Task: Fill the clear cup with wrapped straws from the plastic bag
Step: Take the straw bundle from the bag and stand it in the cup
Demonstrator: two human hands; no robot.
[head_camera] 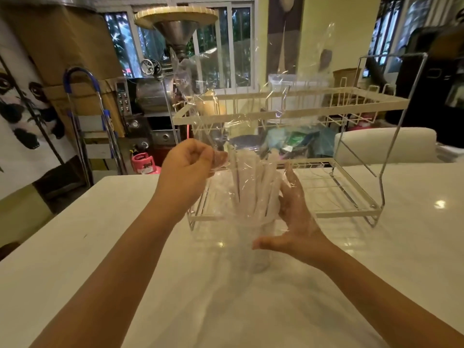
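Observation:
A clear cup (253,244) stands on the white table (100,247) in front of me. Several white wrapped straws (261,187) stand upright in it, still inside the clear plastic bag (226,96), which rises tall above them. My left hand (190,164) pinches the bag's left side at about the height of the straw tops. My right hand (293,217) is spread open with the fingers against the right side of the straws and bag, the thumb beside the cup's rim.
A white wire dish rack (351,106) with two tiers stands right behind the cup. Beyond the table are a pink gas bottle (145,163), a metal machine with a funnel (175,33), a folded blue-handled trolley (82,116) and a white chair back (384,144).

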